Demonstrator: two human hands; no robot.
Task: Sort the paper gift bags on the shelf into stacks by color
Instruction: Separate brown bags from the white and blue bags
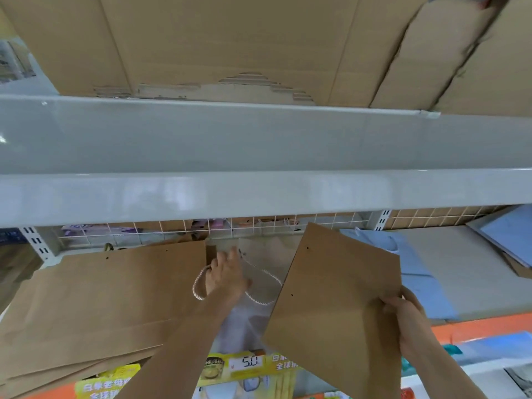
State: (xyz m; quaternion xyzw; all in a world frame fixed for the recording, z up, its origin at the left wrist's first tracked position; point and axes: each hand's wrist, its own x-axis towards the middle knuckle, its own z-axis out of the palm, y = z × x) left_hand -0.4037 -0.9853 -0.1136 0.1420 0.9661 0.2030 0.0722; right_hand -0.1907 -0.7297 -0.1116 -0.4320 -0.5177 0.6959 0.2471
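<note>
A small white price tag (248,362) on the shelf's front edge reads "5.0". Yellow stickers (105,384) beside it have Chinese words, too blurry to read well.

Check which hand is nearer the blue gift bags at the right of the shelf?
Right. The right hand grips a brown bag just beside the blue gift bags; the left hand is further left, on the white bag's rope handle.

Bright, even indoor light fills the frame, with soft glare across the glossy white shelf edge (259,194) through the middle. Shadows are faint — darkest under that shelf. Wide-angle distortion bends straight lines toward the corners. The whole picture is slightly soft, with the price label (247,362) at lower centre blurred.
</note>
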